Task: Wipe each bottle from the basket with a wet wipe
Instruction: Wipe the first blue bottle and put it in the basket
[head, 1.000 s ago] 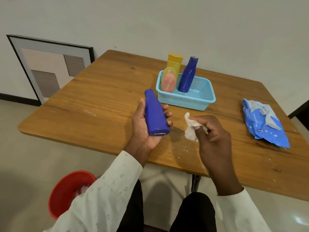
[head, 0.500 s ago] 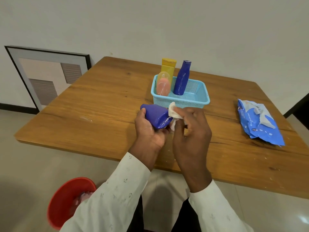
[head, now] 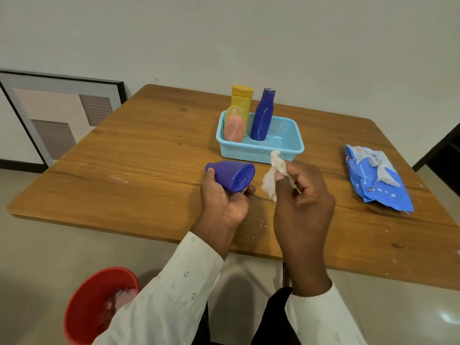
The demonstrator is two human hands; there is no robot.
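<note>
Here the left hand (head: pixel 225 207) is raised over the desk (head: pixel 139 175), fingers curled round a blue bottle (head: pixel 231 174) lying sideways — its flat base facing the camera; just beside it, not touching, the right hand (head: pixel 303 195) pinches a crumpled white wipe (head: pixel 273 175) in front of the light-blue basket (head: pixel 286 148).
</note>
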